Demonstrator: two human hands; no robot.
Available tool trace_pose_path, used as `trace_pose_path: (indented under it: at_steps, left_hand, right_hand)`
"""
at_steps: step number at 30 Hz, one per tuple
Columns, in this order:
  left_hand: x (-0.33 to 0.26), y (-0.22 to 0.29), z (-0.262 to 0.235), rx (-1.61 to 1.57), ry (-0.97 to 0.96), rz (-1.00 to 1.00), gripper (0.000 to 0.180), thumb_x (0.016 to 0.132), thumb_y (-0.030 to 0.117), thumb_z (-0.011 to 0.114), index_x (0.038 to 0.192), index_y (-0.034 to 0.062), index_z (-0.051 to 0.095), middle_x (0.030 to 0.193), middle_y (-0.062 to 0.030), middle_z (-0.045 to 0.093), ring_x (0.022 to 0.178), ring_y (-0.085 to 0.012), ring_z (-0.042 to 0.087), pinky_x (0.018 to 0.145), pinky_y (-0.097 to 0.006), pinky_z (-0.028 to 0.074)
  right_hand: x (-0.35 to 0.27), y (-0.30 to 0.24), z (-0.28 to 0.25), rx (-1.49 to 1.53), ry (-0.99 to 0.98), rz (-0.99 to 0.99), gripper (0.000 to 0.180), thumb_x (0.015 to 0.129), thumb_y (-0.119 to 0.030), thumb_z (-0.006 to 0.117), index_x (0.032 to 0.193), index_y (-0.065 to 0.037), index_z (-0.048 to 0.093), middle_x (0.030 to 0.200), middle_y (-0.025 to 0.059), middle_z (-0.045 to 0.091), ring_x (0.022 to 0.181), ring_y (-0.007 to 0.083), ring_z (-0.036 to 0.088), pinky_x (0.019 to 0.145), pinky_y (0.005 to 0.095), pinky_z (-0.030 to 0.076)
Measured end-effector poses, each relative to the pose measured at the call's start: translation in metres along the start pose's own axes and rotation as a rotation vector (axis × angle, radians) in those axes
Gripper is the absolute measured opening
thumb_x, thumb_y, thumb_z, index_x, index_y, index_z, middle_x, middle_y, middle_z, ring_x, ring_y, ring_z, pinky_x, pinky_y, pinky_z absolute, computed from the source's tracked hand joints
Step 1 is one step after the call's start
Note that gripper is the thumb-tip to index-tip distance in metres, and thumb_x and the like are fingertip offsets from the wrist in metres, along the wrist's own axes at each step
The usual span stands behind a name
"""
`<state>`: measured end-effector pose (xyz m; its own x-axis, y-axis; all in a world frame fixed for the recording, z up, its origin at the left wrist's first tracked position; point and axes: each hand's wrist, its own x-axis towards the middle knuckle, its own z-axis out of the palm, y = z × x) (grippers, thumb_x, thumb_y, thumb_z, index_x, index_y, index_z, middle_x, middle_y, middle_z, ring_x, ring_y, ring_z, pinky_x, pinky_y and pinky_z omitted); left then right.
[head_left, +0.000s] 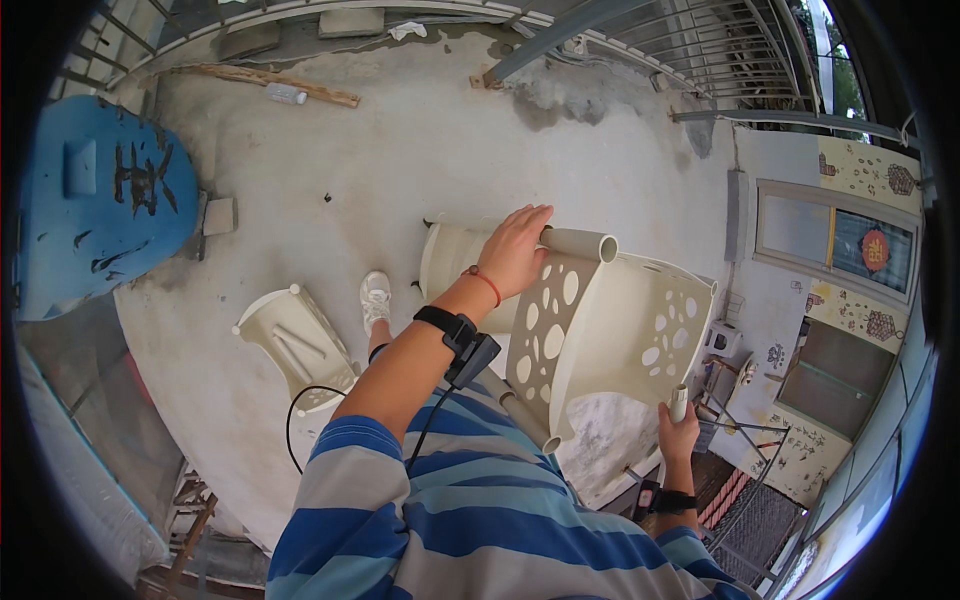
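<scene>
A cream plastic shelf rack (625, 345) with oval holes and tubular edges fills the space in front of my body. My left hand (515, 250) grips its upper tube, fingers over the far side; the thumb is mostly hidden. At the lower right, my right hand (678, 432) is closed round a short cream tube (679, 402) at the rack's near right corner. Whether that tube is joined to the rack, I cannot tell. A separate cream shelf tier (295, 345) lies on the floor to the left, with loose tubes (298, 345) in it.
A large blue plastic bin (105, 205) stands at the left. Beyond it a wooden plank (270, 85) and a clear bottle (287, 94) lie on the concrete floor. Metal railings (740, 50) run along the far side. A metal-framed stand (745, 430) is near the right wall.
</scene>
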<state>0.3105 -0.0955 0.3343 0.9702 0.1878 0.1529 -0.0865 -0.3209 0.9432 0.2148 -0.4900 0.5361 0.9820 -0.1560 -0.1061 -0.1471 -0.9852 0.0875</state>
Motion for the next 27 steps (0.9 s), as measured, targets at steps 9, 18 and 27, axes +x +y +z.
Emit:
trace_pose_path:
  at_steps: [9, 18, 27]
  left_hand:
    - [0.013, 0.001, -0.004, -0.179, -0.2, -0.09, 0.034, 0.079, 0.0, 0.057, 0.113, 0.0033, 0.055, 0.107, -0.0124, 0.059, 0.1, -0.0316, 0.057, 0.086, -0.039, 0.048]
    - [0.016, 0.01, -0.008, -0.235, -0.266, -0.064, 0.03, 0.08, 0.0, 0.058, 0.11, 0.0041, 0.052, 0.107, -0.0141, 0.059, 0.098, -0.0334, 0.059, 0.084, -0.037, 0.049]
    - [-0.006, 0.026, -0.035, -0.33, -0.341, -0.478, 0.045, 0.089, 0.007, 0.057, 0.131, 0.0011, 0.043, 0.13, -0.016, 0.051, 0.123, -0.0289, 0.049, 0.1, -0.038, 0.043]
  right_hand:
    - [-0.051, 0.005, 0.008, 0.026, 0.027, 0.164, 0.031, 0.077, -0.025, 0.071, 0.085, 0.003, 0.059, 0.072, 0.0232, 0.061, 0.069, 0.0417, 0.062, 0.062, 0.0454, 0.048]
    - [-0.045, 0.01, 0.002, 0.135, 0.097, 0.197, 0.031, 0.077, -0.023, 0.072, 0.089, 0.003, 0.06, 0.074, 0.0233, 0.062, 0.069, 0.0414, 0.062, 0.063, 0.0437, 0.048]
    - [0.071, 0.091, -0.002, 0.538, 0.022, 0.189, 0.034, 0.082, -0.014, 0.069, 0.109, 0.004, 0.062, 0.098, 0.0134, 0.068, 0.091, 0.0197, 0.065, 0.082, 0.0321, 0.05]
